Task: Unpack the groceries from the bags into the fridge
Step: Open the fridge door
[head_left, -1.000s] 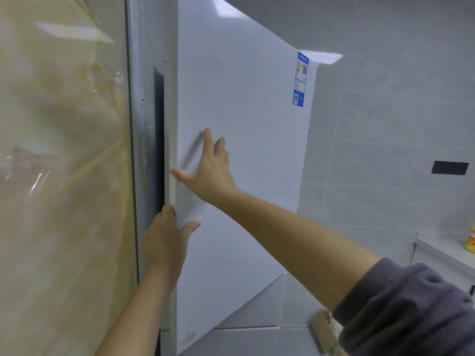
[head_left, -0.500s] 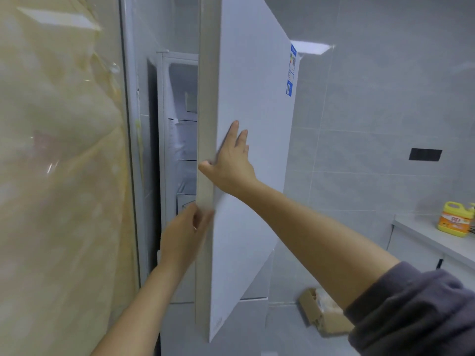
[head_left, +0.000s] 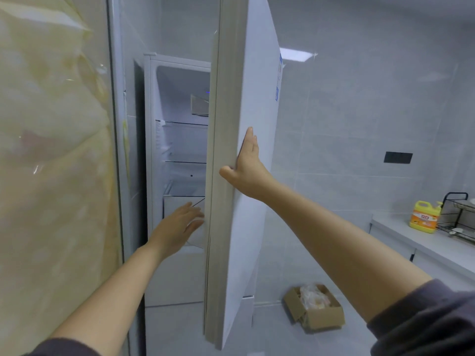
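The fridge [head_left: 150, 176] stands with its door [head_left: 246, 240] swung partly out, showing bare shelves [head_left: 186, 162] inside. The right hand [head_left: 248, 170] lies flat on the door's front, fingers straight and thumb across its edge. The left hand [head_left: 177, 227] hangs open and blurred just beside the door's inner edge, holding nothing. A bag [head_left: 313, 296] of groceries sits in a cardboard box [head_left: 325, 321] on the floor [head_left: 270, 337] beyond the door, near a desk [head_left: 411, 238] carrying a yellow bottle [head_left: 424, 218].
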Tool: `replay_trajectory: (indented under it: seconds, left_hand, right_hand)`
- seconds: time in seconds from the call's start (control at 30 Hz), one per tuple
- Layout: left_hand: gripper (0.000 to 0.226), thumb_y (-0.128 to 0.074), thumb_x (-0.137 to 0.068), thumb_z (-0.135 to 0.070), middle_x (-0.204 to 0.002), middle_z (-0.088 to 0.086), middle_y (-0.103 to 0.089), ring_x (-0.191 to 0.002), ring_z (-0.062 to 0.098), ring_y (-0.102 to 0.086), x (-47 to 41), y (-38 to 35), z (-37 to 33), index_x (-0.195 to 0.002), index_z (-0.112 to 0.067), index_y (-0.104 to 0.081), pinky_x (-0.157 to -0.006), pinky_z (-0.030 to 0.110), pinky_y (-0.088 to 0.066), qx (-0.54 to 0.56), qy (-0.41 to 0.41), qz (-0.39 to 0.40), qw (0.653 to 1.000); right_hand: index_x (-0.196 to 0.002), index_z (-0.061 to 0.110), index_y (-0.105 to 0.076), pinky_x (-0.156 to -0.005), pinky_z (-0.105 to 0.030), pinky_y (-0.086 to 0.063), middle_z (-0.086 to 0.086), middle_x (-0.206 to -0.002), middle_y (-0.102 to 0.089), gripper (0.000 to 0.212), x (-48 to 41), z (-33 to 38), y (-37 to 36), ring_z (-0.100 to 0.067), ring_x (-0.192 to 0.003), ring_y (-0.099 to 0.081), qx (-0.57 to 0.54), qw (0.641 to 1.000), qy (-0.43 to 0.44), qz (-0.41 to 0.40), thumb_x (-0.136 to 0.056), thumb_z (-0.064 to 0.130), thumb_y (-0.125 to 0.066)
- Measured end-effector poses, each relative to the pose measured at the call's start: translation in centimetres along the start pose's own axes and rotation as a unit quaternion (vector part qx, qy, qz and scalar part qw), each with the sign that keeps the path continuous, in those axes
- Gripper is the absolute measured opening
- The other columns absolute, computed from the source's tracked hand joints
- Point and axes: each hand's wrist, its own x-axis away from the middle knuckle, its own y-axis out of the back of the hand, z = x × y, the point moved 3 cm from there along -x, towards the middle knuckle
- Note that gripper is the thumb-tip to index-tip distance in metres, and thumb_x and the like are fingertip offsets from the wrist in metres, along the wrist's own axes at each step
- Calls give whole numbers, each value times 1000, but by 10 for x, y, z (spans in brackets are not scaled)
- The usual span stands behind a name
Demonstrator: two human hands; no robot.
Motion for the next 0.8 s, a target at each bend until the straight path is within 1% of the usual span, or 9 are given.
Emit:
replay_trajectory:
  seconds: [0.07,0.13,0.23,0.33,0.47,0.6,0.67,0.73,0.8]
  left_hand:
    - [30,-48,-101,-32,-133,-10,-58,-139,8,-36,0,-7,-5,-124,-21,-63,-105,23,-32,28,-22,-24,999]
    - [20,-54,-99,-23,-115,-2,-66,-122,17,-54,3,-13,-14,-110,-14,-69,-93,21,-38,38,-40,-88,995]
    - [9,-62,-94,-11,-99,1,-64,-99,22,-59,9,-27,-30,-99,-10,-70,-84,27,-44,46,-54,-162,984]
    - [5,-67,-90,-8,-93,0,-61,-90,22,-58,13,-40,-48,-92,-11,-68,-82,47,-48,41,-42,-213,975]
    - [5,-69,-88,-12,-95,0,-60,-95,17,-53,20,-56,-76,-91,-15,-68,-95,57,-38,15,-24,-271,962]
    - [9,-72,-84,-10,-97,4,-61,-99,19,-52,23,-70,-104,-91,-14,-68,-100,66,-33,-8,-18,-292,956]
    - [8,-70,-87,-13,-99,4,-61,-104,23,-54,24,-78,-118,-94,-15,-67,-101,68,-30,-21,-14,-281,959]
    - [9,-63,-91,-15,-104,3,-60,-111,26,-54,24,-87,-131,-100,-16,-65,-104,69,-26,-32,-15,-259,965]
    - [17,-65,-88,-14,-107,4,-60,-116,29,-53,24,-95,-142,-105,-17,-62,-105,70,-24,-46,-21,-238,970]
  right_hand:
    - [-151,16,24,-99,-23,-19,-3,-162,23,99,2,-6,5,-19,-150,10,-3,1000,3,-1,-88,20,-51]
    - [-152,15,24,-96,-20,-19,-1,-162,23,98,4,-11,10,-14,-150,11,-8,1000,6,-1,-89,19,-51]
    - [-152,12,22,-106,-20,-14,1,-162,22,94,10,-19,21,-12,-149,16,-19,1000,14,0,-90,14,-49]
    - [-153,10,19,-122,-34,-5,0,-163,16,91,20,-27,34,-12,-150,11,-33,999,14,-5,-91,8,-48]
    - [-155,12,10,-122,-42,-15,1,-165,2,85,37,-39,55,-14,-151,-4,-60,998,23,-16,-93,6,-47]
    - [-156,16,-9,-119,-43,-26,-1,-160,-23,82,51,-54,74,-16,-146,-24,-52,995,7,-87,-94,26,-62]
    - [-153,16,-17,-114,-40,-34,-1,-152,-34,83,56,-57,78,-16,-139,-36,-47,988,-6,-148,-89,31,-68]
    - [-151,17,-17,-106,-36,-41,0,-148,-35,86,61,-59,79,-16,-132,-42,-45,978,-31,-200,-85,36,-71]
    - [-149,20,-16,-96,-39,-47,1,-144,-35,87,67,-63,81,-17,-121,-49,-53,970,-56,-232,-83,37,-72]
